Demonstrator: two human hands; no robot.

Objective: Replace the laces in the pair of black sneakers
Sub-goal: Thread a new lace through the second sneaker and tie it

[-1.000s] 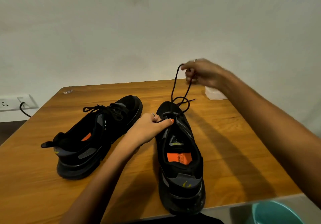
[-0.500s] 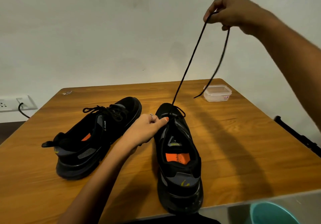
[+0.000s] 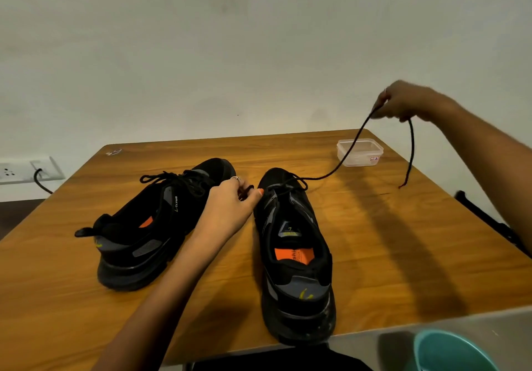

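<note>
Grip, left hand: left hand (image 3: 230, 206) rests at the lacing area of the right sneaker (image 3: 290, 244), near its toe; fingers curl around a dark lace end, thumb tip touching the shoe's upper. A ring shows on one finger.
Grip, right hand: right hand (image 3: 403, 102) is raised over the table's far right corner, fingers clenched around the black lace (image 3: 349, 151); one strand runs slack down to the right sneaker's front eyelets, the loose end hangs from the hand with its tip in the air above the table.
Wall socket: white socket plate (image 3: 26, 169) at far left, with a black cable plugged in.
Left sneaker: left sneaker (image 3: 155, 221) is fully laced, long axis diagonal, toe pointing away and to the right; small white lettering on its side reads "CLYMB".
Right sneaker: heel at the near table edge, toe pointing away; orange insole label carries writing too small to read fully.
Table: wooden table (image 3: 388, 255) holds both shoes side by side, apart.
Container: clear lidded plastic container (image 3: 359, 151) at the far right corner, with a small unreadable sticker.
Bowl: teal bowl (image 3: 454, 353) at lower right, below the table edge.
</note>
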